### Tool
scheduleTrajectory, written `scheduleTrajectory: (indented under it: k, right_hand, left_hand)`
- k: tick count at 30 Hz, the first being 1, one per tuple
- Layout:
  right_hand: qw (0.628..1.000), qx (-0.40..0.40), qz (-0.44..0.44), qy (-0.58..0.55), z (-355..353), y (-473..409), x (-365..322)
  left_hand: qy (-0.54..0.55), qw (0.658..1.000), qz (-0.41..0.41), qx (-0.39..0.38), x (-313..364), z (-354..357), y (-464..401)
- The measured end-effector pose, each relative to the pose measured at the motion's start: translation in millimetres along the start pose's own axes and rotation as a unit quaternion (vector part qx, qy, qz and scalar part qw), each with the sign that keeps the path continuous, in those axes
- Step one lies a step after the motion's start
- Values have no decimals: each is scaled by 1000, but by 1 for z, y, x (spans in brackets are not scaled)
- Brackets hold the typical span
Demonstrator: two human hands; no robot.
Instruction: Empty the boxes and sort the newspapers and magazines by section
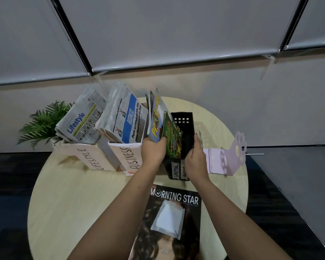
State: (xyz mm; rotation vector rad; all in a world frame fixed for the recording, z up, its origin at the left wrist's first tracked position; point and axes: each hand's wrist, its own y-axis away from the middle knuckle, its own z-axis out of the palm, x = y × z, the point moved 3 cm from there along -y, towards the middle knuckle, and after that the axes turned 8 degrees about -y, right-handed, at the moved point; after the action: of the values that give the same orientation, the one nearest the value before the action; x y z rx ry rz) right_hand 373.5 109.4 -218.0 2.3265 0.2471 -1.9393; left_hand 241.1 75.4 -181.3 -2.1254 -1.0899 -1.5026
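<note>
Both hands (152, 151) grip magazines (169, 136)

A round table (68, 199) with a pale wood-look top carries everything. Taking the black bin (184, 128) near the middle as the landmark: just to its left stands a white box marked BUSINESS (129, 156), and further left a white box marked LIFESTYLE (91, 156), both holding folded newspapers. Beyond the LIFESTYLE box, at the table's far left edge, is a green fern-like plant (43, 122). To the right of the bin a pale purple bookend (227, 156) sits on the top. In front of the bin, nearer the person, a Morning Star magazine (169, 222) lies flat, cover up
</note>
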Motion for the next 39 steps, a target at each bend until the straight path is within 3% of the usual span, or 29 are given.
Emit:
scheduleTrajectory:
  k: [8,21,26,29,31,33,35,37,39]
  right_hand:
    - [1000,-5,21,-21,-1,1,2]
    - [999,10,32,-29,2,0,4]
    - [999,5,29,-21,1,-1,4]
    - [999,-4,30,-26,1,-1,5]
    - [999,-8,30,-27,1,-1,5]
    - [999,-7,35,-39,1,-2,7]
    - [998,-7,36,-52,1,-3,9]
    - [998,-13,37,-44,0,-4,9]
    - [998,-20,33,-42,0,-4,9]
  left_hand:
    - [-61,997,17,-39,9,-4,2]
    - [-82,996,-1,-23,9,-22,2]
    - [-60,993,-28,-94,5,-26,3]
    - [-87,989,105,-48,15,-32,9]
    - [-126,962,235,66,33,-40,19]
    - [-218,902,348,133,50,-38,24]
    - [-421,804,407,105,61,-21,21]
    - [-616,689,379,42,57,0,17]
    - [-697,632,339,12,49,12,17]
